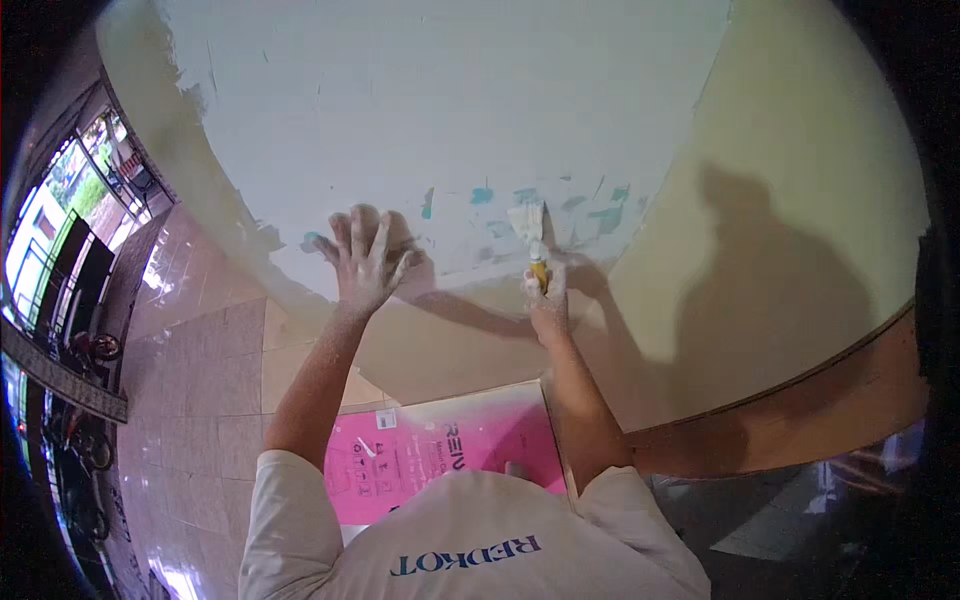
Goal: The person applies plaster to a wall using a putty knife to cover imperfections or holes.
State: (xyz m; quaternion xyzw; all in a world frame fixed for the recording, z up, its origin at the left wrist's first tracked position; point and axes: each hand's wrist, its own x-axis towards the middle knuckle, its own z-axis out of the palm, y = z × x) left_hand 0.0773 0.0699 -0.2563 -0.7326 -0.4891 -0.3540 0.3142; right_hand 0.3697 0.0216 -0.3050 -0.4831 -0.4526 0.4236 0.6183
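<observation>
1. Putty knife [530, 226]: we grip its yellow handle [540, 272] in our right hand [547, 296], blade [525, 216] up at the white wall patch [450, 100].
2. We spread our left hand [364, 264] on that patch, fingers open.

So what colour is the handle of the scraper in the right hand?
The handle is yellow where visible, shown best in the head view.

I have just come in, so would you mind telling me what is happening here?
A person is working at a cream wall bearing a large, rough-edged white patch. The right-hand grip is closed on a flat-bladed, yellow-handled scraper, its blade over the patch's lower part, near small teal spots. The left-hand grip is spread open, apparently resting on the same patch.
</observation>
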